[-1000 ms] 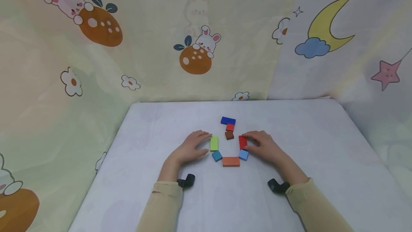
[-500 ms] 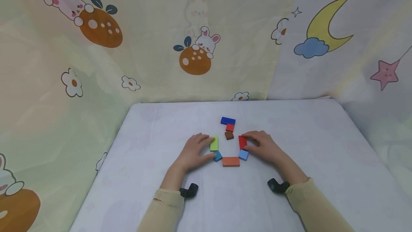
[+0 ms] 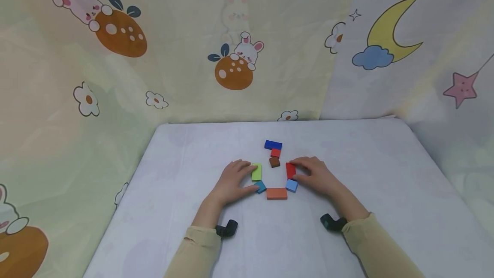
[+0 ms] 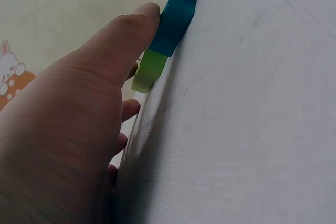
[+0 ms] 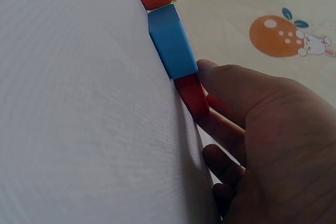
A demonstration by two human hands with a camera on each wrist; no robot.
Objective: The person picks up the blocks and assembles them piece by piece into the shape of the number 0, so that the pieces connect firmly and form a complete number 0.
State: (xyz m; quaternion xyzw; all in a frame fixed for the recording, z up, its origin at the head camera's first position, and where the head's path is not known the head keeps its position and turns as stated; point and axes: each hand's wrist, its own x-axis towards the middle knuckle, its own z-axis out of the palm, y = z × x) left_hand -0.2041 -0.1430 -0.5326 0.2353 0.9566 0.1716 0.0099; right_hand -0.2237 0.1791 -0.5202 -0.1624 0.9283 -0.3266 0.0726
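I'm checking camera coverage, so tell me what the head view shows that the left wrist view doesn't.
Only the head view shows the right hand at the red block, the light blue block, and the dark blue block, small red block and brown block farther back.

Only the left wrist view shows, close up, the thumb tip pressed against the teal block.

Both show the left hand, the green block, the teal block and the orange block.

both hands low, palms down

left hand (image 3: 233,180) and right hand (image 3: 317,176) flat, fingers loosely extended inward, forearms angled toward each other.
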